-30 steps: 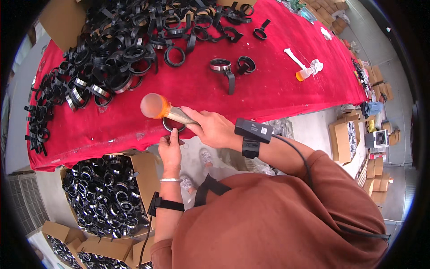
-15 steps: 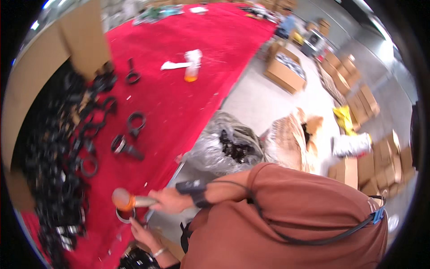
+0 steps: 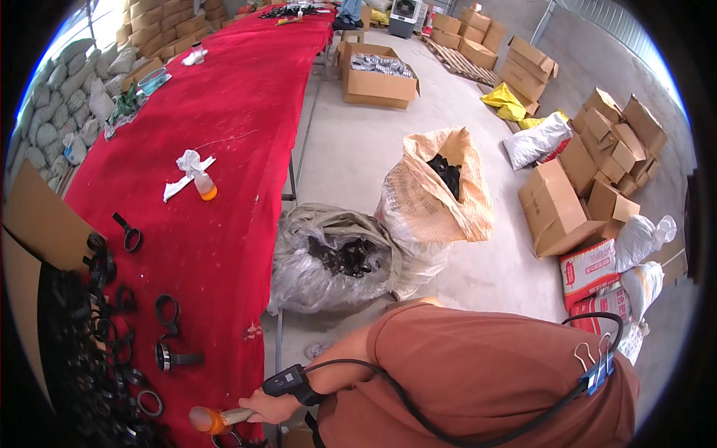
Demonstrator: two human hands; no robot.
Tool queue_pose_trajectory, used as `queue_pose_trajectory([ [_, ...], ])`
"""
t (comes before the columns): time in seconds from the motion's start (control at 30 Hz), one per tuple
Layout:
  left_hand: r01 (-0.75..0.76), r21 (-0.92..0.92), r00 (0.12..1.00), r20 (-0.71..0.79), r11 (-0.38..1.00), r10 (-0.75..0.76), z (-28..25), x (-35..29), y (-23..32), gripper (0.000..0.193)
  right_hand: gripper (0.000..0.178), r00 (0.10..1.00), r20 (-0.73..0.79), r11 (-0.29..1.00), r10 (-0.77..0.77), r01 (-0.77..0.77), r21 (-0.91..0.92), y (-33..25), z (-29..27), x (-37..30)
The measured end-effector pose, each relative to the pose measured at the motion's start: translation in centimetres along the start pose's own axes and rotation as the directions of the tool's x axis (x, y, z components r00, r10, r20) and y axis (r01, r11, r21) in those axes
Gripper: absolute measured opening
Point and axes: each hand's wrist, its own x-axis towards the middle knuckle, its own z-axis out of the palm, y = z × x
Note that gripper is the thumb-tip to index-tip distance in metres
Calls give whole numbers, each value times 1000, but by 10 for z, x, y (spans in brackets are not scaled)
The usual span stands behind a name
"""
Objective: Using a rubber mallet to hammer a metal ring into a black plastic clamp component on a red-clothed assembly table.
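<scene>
Near the bottom edge, my right hand (image 3: 270, 407) is closed round the handle of a mallet (image 3: 210, 420) with a translucent orange head. That head lies over or right beside a dark ring part (image 3: 226, 439), cut off by the lower edge; whether they touch I cannot tell. A black device is strapped to my right wrist. My left hand is out of the picture. On the red-covered table (image 3: 250, 224) lie several black rings with handles, among them a ring clamp (image 3: 166, 313) and one with a shiny inner band (image 3: 175, 358).
A heap of black parts (image 3: 82, 351) fills the table's left side beside cardboard. An orange-bottomed bottle (image 3: 206, 189) stands by white cloth. Right of the table are a plastic-lined sack (image 3: 336, 261), a woven sack (image 3: 433, 201), and a carton (image 3: 381, 86); cartons (image 3: 556, 205) are stacked farther right.
The view has swung, so the table and its parts appear farther left and lower. My left hand, earlier at the ring, has left the picture. My right hand still grips the mallet.
</scene>
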Motion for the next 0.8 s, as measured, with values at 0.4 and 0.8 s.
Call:
queue_pose_trajectory([
  [0.4,-202,0,973,116,979,201,-23,21,-33,59,36,977,-128,904,-170,103,-416,15,20,-5],
  [0.8,-302,83,950,111,950,292,-48,61,-85,29,42,997,-38,906,70,-79,-416,-17,-48,18],
])
